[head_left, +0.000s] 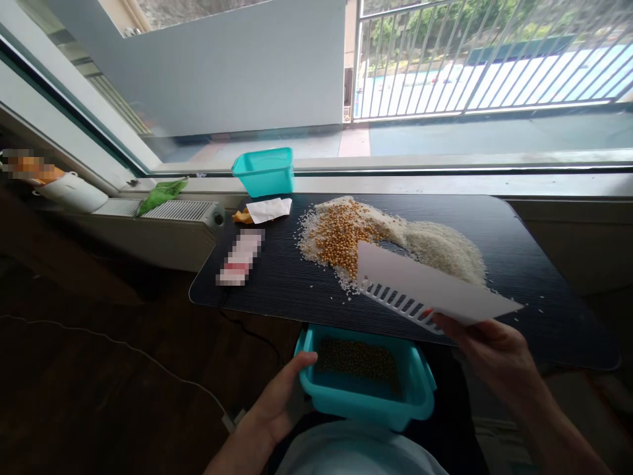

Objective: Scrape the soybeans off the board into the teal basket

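Note:
My right hand [487,356] grips a white slotted scoop [425,290], held tilted over the front of the black table [277,277]. The scoop's far edge touches a spread pile of yellow beans [341,234] mixed with white rice [440,245]. My left hand [281,399] is wrapped round the left side of a teal tub [366,396] that sits below the table's front edge, near my lap. A layer of beans [359,361] lies inside the tub.
A second teal tub [264,171] stands on the window sill at the back. A folded white paper [268,209] and a small blurred packet [241,256] lie on the table's left part. A radiator [163,210] with a green cloth [161,194] is at left.

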A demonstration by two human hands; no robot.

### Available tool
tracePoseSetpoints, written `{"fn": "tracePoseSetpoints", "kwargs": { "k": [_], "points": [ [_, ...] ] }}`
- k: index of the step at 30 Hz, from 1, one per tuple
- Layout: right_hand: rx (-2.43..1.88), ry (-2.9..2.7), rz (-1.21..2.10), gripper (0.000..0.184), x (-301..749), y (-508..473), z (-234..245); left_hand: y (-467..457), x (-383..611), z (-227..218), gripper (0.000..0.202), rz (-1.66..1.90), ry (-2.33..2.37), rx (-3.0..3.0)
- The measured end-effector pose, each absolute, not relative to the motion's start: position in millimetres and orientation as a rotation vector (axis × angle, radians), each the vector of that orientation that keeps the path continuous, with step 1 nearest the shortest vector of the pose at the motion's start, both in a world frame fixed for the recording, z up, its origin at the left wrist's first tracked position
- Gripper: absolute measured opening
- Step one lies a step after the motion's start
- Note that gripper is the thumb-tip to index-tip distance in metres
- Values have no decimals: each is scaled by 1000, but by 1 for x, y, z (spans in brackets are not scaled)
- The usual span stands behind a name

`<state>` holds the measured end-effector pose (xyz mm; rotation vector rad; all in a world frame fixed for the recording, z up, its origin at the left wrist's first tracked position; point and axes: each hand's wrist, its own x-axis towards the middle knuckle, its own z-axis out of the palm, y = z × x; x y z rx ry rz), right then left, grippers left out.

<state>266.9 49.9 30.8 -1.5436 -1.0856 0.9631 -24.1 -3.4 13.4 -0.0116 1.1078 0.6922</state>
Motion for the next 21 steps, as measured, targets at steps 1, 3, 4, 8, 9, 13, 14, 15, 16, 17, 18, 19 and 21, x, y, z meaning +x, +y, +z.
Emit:
{"fn": "tracePoseSetpoints", "kwargs": {
  "k": [1, 3, 4, 8, 9, 13, 14, 15, 16, 17, 18, 19, 21],
  "points": [
    [-1512, -1108, 1042, 34, 259, 48, 30, -1, -18, 13, 53, 670, 1088, 4],
    [-1409, -1199, 1131, 29, 237, 47, 27, 1, -11, 13, 51, 638, 1076, 21],
    [-1375, -1244, 1141, 27, 226, 47, 26, 1, -9, 13, 51, 633, 1086, 21],
    [-1355, -1331, 1086, 24, 206, 50, 18, 0, -8, 14, 52, 662, 1149, -24],
    [-1369, -1331, 1067, 23, 209, 50, 17, 0, -9, 14, 53, 666, 1147, -42],
    [-1510, -1201, 931, 24, 242, 51, 16, -1, -9, 13, 57, 661, 1099, -90],
    [-1552, -1158, 900, 26, 252, 52, 17, 0, -9, 12, 58, 657, 1091, -90],
    [-1591, -1111, 858, 26, 261, 52, 18, 1, -8, 11, 59, 653, 1085, -87],
    [-1620, -1081, 825, 26, 269, 53, 19, 1, -7, 10, 60, 650, 1082, -82],
    [-1639, -1069, 803, 26, 277, 54, 19, 2, -6, 10, 60, 646, 1082, -78],
    [-1651, -1064, 775, 25, 283, 55, 20, 3, -5, 9, 61, 644, 1084, -73],
    [-1658, -1069, 748, 25, 288, 57, 20, 4, -3, 9, 61, 641, 1087, -70],
    [-1668, -1086, 693, 25, 296, 60, 19, 4, 0, 10, 63, 634, 1088, -68]
  ]
}}
